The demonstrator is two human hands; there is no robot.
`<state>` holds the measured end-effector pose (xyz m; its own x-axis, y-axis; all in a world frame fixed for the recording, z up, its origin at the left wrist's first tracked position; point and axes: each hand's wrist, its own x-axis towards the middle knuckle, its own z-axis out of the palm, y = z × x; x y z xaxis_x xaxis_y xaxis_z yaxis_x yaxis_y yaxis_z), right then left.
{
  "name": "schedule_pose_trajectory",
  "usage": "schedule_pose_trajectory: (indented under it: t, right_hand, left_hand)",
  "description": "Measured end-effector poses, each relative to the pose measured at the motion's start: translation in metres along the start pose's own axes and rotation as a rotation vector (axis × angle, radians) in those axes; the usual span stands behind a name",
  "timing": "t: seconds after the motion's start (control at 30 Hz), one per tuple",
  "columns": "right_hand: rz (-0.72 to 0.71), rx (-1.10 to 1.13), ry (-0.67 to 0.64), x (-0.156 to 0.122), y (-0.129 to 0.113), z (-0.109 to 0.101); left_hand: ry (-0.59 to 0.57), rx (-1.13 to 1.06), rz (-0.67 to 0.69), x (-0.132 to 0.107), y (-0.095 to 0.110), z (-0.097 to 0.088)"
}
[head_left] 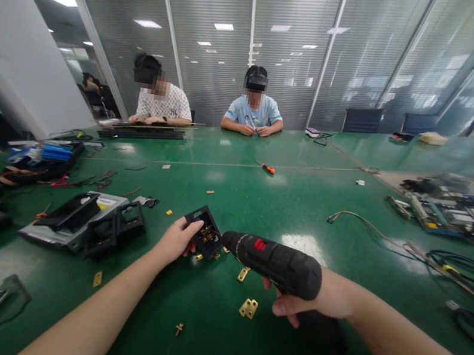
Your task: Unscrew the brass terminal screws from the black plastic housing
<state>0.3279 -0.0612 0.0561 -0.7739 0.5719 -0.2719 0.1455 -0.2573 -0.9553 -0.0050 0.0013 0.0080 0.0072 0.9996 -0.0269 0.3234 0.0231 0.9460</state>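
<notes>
Our left hand clamps the black box just above the green table, tilted so its open side faces the screwdriver our right hand grips tight; brass hinges lie beside.

Near the centre of the table, the left hand held a small housing. The power driver, in the right hand, lay just right of it, tip touching the housing. Loose hinges lay on the table before them. A dismantled unit sat to the left, circuit boards and cables to the right, a hand screwdriver behind, and two seated people at the far edge.
</notes>
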Motion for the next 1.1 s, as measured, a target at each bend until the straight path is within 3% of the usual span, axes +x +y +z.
schedule_pose_trajectory:
  t: [0.13,0.3,0.5,1.1]
  right_hand:
    - [0.004,-0.045,0.014,-0.0023,0.0031,-0.0018]
    - [-0.068,-0.073,-0.059,-0.0059,-0.0005,-0.0023]
    - [0.020,-0.104,0.022,-0.0066,-0.0006,-0.0022]
    - [-0.049,-0.103,0.006,-0.0057,-0.0005,-0.0032]
  left_hand:
    - [-0.001,-0.006,0.009,0.0002,-0.0007,0.0014]
    - [0.000,0.008,0.000,0.0005,-0.0013,0.0028]
    - [-0.006,0.016,0.004,0.0006,-0.0028,0.0020]
    - [-0.018,0.021,0.028,0.0021,-0.0013,0.0004]
